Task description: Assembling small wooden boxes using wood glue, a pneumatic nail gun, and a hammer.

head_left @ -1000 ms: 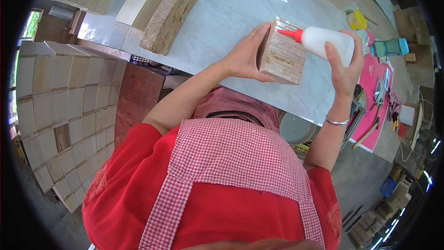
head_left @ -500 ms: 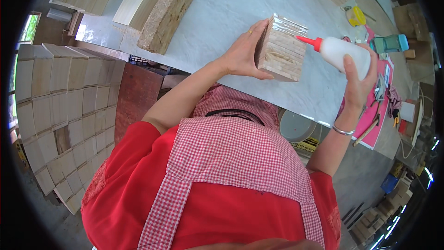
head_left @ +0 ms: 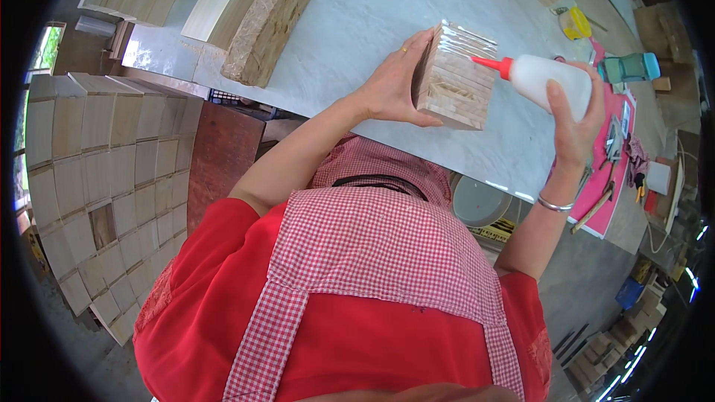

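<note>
Head view: L hand [head_left: 395, 85] grips the L side of a stack of wood slats [head_left: 458, 93], fingers at far end, thumb at near end, by the front edge of the gray marbled tabletop [head_left: 357, 37]. White glue-like lines [head_left: 463, 41] streak the stack's far part. R hand [head_left: 577, 123] grasps a white squeeze bottle [head_left: 540, 80], red nozzle [head_left: 493, 65] pointing L over the stack; tip contact can't be told. Bottle's visible side plain white. Dk. lettering on yellow panel [head_left: 494, 231] below tabletop, partly hidden.
</note>
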Motion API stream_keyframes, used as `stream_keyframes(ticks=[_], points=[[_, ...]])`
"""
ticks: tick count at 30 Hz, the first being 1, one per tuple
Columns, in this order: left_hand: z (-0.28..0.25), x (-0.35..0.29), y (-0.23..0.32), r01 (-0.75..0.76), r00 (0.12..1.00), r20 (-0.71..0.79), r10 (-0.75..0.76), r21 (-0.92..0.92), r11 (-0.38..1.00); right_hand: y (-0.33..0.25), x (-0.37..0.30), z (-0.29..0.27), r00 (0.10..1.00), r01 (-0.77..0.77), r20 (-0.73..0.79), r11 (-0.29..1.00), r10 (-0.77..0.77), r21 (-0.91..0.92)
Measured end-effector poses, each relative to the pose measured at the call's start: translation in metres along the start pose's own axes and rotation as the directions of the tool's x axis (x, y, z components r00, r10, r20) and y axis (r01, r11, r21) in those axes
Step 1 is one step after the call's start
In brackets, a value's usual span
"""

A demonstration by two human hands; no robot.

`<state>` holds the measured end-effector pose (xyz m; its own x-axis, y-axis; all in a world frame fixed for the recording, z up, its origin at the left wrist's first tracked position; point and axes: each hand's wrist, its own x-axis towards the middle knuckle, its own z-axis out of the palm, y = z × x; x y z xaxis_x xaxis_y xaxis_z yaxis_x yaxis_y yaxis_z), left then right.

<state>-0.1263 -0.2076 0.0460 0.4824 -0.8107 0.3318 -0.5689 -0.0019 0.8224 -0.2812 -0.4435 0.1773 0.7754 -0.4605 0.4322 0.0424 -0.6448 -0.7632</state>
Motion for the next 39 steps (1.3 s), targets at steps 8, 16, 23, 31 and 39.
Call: stream_keyframes(ticks=[8,16,23,31,39], points=[[-0.001,0.001,0.001,-0.015,1.0,-0.004,0.015,0.012,1.0,0.0,-0.01,-0.023,0.997,-0.047,-0.068,0.997,0.043,-0.053],[0.001,0.001,0.0,-0.017,1.0,0.004,0.017,0.013,1.0,-0.012,-0.006,0.03,0.999,-0.027,-0.016,0.997,0.028,0.074],[0.0,0.001,0.0,-0.006,1.0,0.021,0.006,0.009,1.0,-0.009,-0.003,0.015,1.0,0.018,0.012,1.0,-0.018,-0.016],[-0.001,-0.001,0.0,-0.004,1.0,-0.003,0.003,-0.003,1.0,-0.001,-0.016,-0.026,0.998,-0.035,-0.055,0.999,0.033,-0.032],[-0.001,0.001,0.002,-0.002,1.0,0.0,0.002,-0.007,1.0,-0.008,-0.012,0.018,0.998,0.04,-0.043,0.999,-0.038,0.031]])
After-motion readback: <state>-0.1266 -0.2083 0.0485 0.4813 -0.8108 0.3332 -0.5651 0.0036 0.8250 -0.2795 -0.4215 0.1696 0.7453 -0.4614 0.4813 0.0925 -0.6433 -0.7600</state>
